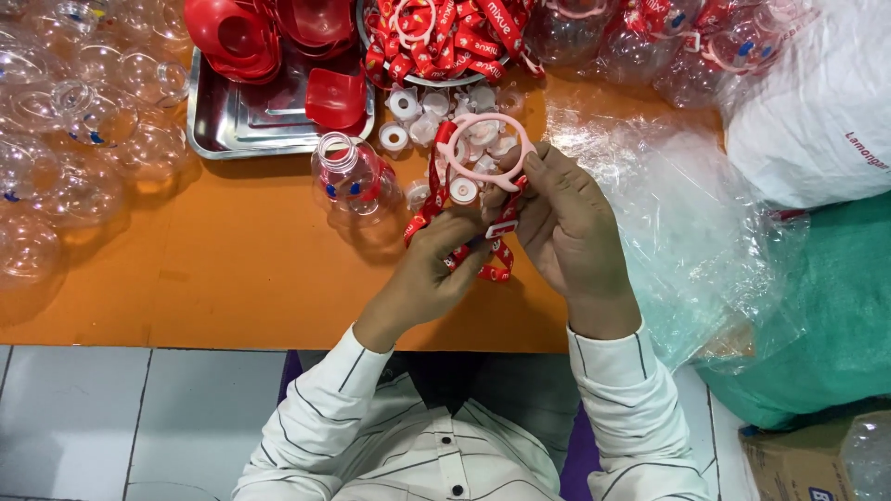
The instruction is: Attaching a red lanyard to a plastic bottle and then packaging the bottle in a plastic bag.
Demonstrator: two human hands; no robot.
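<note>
Am seeing left hand (429, 274) and right hand (568, 223) pinching red woven strap (464, 250) with pink plastic ring handle (485, 151) at 12 o'clock; judging threading step; next needing steady pull.

The widest open stretch of the orange tabletop (232, 278) lies left of the left hand (432, 274), running to the near edge. Clear plastic globes (65, 121) crowd its far-left side, and a steel tray (223, 125) of red caps (336, 97) blocks the way beyond. Just ahead of both hands stand a small clear bottle (351, 174) and scattered white discs (436, 107) (packed close together). Right of the right hand (571, 232), crumpled clear plastic sheeting (668, 213) covers the surface.
</note>
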